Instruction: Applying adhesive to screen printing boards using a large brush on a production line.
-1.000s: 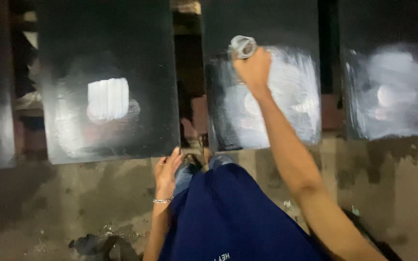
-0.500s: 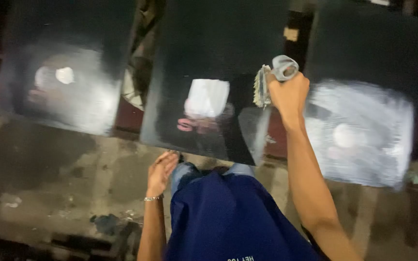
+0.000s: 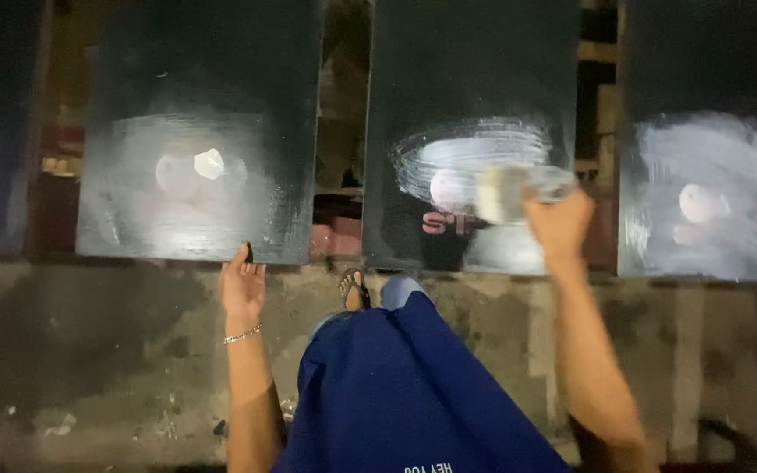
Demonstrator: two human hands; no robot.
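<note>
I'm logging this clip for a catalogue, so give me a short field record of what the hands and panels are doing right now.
right hand: grips a pale cloth, pressed to the middle panel
left hand: open, fingertips at the lower edge of the left panel
panels: dark, glossy, set side by side with gaps between
marks: whitish smears on each, including the right panel
floor: stained concrete
clothing: blue garment

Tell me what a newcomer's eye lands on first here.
The right hand presses a pale, blurred cloth against the middle dark panel, amid whitish swirl marks. Similar smears cover the right panel and the left panel. The left hand hangs open below, wearing a bracelet.
</note>
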